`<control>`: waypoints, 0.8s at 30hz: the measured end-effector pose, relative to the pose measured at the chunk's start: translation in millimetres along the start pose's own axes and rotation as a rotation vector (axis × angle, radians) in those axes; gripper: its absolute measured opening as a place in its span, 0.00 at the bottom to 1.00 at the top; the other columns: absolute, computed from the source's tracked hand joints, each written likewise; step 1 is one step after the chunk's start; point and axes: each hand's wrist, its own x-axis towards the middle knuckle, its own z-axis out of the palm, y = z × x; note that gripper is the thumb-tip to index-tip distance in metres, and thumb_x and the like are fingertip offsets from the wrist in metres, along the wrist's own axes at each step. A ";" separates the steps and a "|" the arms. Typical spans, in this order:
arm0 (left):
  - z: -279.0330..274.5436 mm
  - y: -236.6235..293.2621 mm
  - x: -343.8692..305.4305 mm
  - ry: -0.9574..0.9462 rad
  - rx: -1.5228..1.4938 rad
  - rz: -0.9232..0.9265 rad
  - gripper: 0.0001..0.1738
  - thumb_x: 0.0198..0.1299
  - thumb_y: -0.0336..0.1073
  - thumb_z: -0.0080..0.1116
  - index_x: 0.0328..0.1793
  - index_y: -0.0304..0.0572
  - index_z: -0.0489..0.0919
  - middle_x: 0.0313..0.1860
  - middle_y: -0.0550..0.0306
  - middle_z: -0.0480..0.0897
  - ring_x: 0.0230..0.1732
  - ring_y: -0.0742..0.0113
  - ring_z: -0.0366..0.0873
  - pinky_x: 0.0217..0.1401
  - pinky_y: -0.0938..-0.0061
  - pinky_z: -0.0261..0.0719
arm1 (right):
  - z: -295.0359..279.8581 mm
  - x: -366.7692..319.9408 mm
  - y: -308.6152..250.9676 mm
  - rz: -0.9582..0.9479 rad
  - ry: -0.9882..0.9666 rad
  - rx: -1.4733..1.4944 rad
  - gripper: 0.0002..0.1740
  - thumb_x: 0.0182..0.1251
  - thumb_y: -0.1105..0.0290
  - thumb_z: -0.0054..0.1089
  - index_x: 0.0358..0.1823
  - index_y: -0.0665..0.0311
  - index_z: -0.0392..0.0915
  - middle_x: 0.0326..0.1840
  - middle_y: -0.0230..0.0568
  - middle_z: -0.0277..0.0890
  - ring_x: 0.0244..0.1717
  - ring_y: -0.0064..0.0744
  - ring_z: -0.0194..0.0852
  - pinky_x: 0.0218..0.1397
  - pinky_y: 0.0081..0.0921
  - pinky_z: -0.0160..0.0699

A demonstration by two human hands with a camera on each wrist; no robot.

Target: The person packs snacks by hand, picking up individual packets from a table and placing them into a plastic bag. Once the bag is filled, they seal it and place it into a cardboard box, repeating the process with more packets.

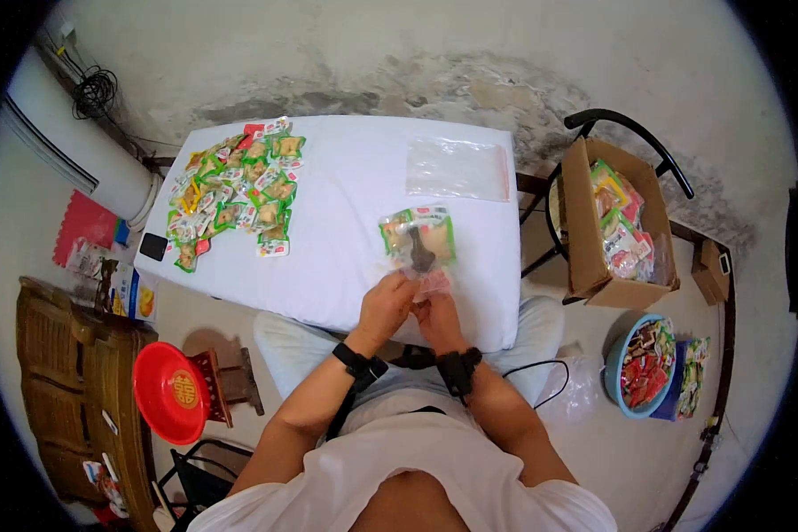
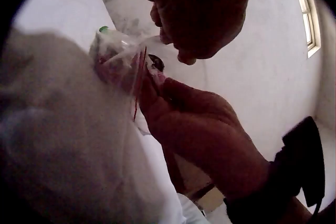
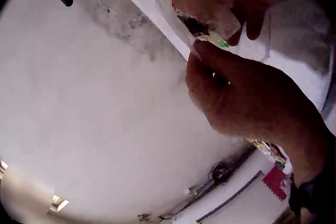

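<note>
A clear plastic bag (image 1: pixel 424 244) lies over the near right part of the white-covered table, with green-edged snack packets (image 1: pixel 436 238) and a dark packet (image 1: pixel 421 254) showing through it. Pinched at its near end, the bag is held by both hands close together. My left hand (image 1: pixel 387 308) has thumb and forefinger on the mouth edge, as the right wrist view shows. From the other side, my right hand (image 1: pixel 440 321) pinches the edge by a red line (image 2: pixel 137 85) in the left wrist view. Pinkish contents show beside the fingertips.
Many green-edged packets (image 1: pixel 230 199) are spread on the table's left, near a black phone (image 1: pixel 152 246). A flat clear bag (image 1: pixel 457 168) lies at the back right. To the right stand a cardboard box (image 1: pixel 585 222) of packets and a blue basin (image 1: pixel 614 372). A red basin (image 1: pixel 164 403) is at left.
</note>
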 end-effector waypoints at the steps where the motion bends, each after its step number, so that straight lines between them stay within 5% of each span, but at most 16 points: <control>1: -0.9 -0.4 -1.0 -0.002 0.001 -0.001 0.10 0.48 0.27 0.55 0.39 0.44 0.78 0.31 0.56 0.74 0.35 0.57 0.75 0.33 0.67 0.75 | -3.1 7.5 0.4 0.041 0.003 -0.026 0.15 0.69 0.65 0.45 0.55 0.57 0.64 0.52 0.34 0.69 0.51 0.29 0.73 0.45 0.29 0.78; 9: -6.7 1.5 2.7 -0.007 0.013 -0.024 0.11 0.47 0.26 0.56 0.39 0.45 0.79 0.31 0.58 0.75 0.34 0.58 0.75 0.32 0.69 0.75 | 15.2 16.7 -8.5 0.073 0.096 -0.221 0.20 0.68 0.63 0.47 0.59 0.61 0.62 0.50 0.38 0.69 0.49 0.30 0.72 0.46 0.30 0.78; 11: -7.4 1.5 4.2 0.007 0.006 -0.005 0.11 0.48 0.26 0.56 0.39 0.46 0.79 0.31 0.58 0.75 0.34 0.58 0.75 0.32 0.68 0.75 | -30.5 40.8 27.7 -0.327 0.047 -0.941 0.22 0.70 0.60 0.46 0.60 0.63 0.61 0.51 0.40 0.68 0.46 0.30 0.72 0.45 0.27 0.77; 14: -9.1 -0.9 4.5 0.002 0.015 0.007 0.11 0.48 0.26 0.56 0.39 0.46 0.79 0.31 0.58 0.76 0.34 0.58 0.75 0.32 0.69 0.75 | -18.7 55.4 21.5 -0.170 0.147 -0.538 0.15 0.68 0.61 0.50 0.52 0.55 0.66 0.40 0.28 0.70 0.37 0.20 0.70 0.33 0.19 0.70; 17: -10.8 -1.3 3.7 -0.016 0.017 0.003 0.10 0.49 0.26 0.56 0.38 0.46 0.79 0.31 0.58 0.76 0.35 0.58 0.75 0.33 0.69 0.75 | 20.4 43.6 -4.8 -0.031 0.217 -0.238 0.14 0.68 0.61 0.50 0.51 0.57 0.68 0.41 0.30 0.71 0.38 0.22 0.72 0.35 0.21 0.72; 21: -9.6 -8.0 -3.2 -0.091 -0.018 0.034 0.14 0.47 0.28 0.60 0.43 0.45 0.79 0.34 0.56 0.78 0.35 0.57 0.76 0.34 0.69 0.77 | 5.4 31.1 3.7 -0.160 0.234 -0.432 0.19 0.72 0.61 0.41 0.54 0.69 0.65 0.46 0.42 0.69 0.37 0.27 0.75 0.34 0.23 0.77; 24: -14.5 -6.7 -11.7 -0.150 -0.051 -0.018 0.20 0.45 0.29 0.62 0.48 0.42 0.76 0.40 0.53 0.76 0.43 0.55 0.74 0.42 0.67 0.75 | 2.9 -3.4 -19.6 0.128 0.159 -0.397 0.16 0.69 0.62 0.47 0.48 0.69 0.68 0.43 0.41 0.72 0.32 0.27 0.76 0.30 0.23 0.76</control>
